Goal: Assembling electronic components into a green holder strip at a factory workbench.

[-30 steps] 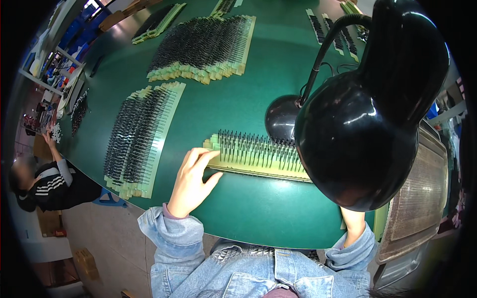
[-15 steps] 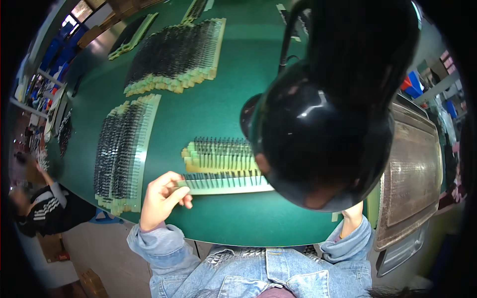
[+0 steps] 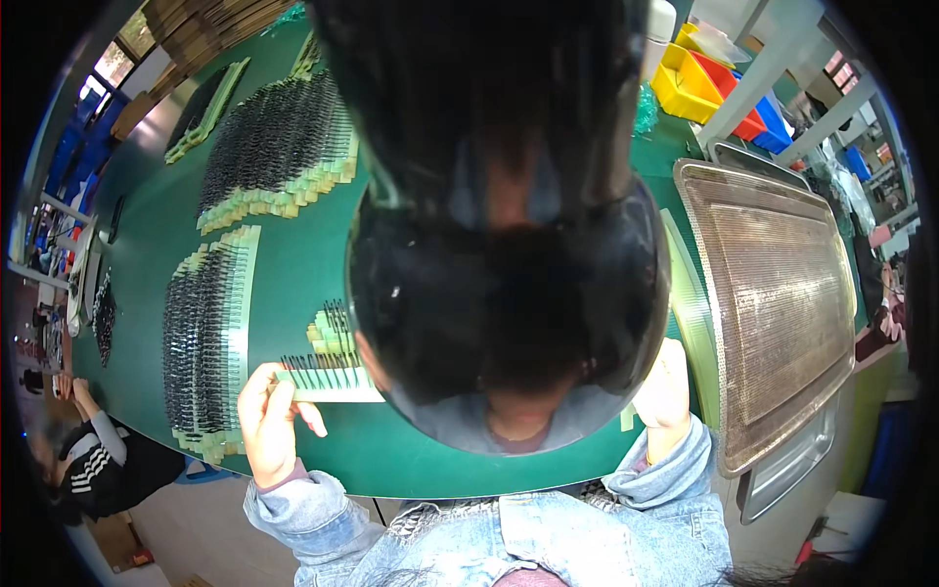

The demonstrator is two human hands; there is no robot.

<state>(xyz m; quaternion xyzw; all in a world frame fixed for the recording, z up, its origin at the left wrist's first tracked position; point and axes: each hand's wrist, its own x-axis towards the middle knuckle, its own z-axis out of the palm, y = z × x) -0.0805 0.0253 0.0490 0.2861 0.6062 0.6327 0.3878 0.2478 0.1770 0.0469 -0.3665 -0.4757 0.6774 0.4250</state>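
A pale green strip [image 3: 335,394] with a row of dark pin-like pieces lies level near the front of the green table [image 3: 440,474]. My left hand [image 3: 273,411] pinches its left end between thumb and fingers. Just behind it, more such strips [image 3: 331,329] lie in a small overlapping group. A large glossy black rounded object [image 3: 509,323] blocks the middle of the view and covers the strip's right part. To the right of that object is my right hand [image 3: 665,391]; its fingertips are hidden, so what it touches does not show.
Rows of similar strips [image 3: 207,342] lie left, with a larger batch [image 3: 284,147] behind. A brown mesh tray [image 3: 782,293] rests at the right, beside plain pale green strips [image 3: 693,313]. Yellow bins [image 3: 682,83] stand far right. Another person's sleeve [image 3: 108,448] appears at far left.
The view has shifted, and the black object now covers more of the middle. More of my right hand shows beside it. My left hand still pinches the strip's left end.
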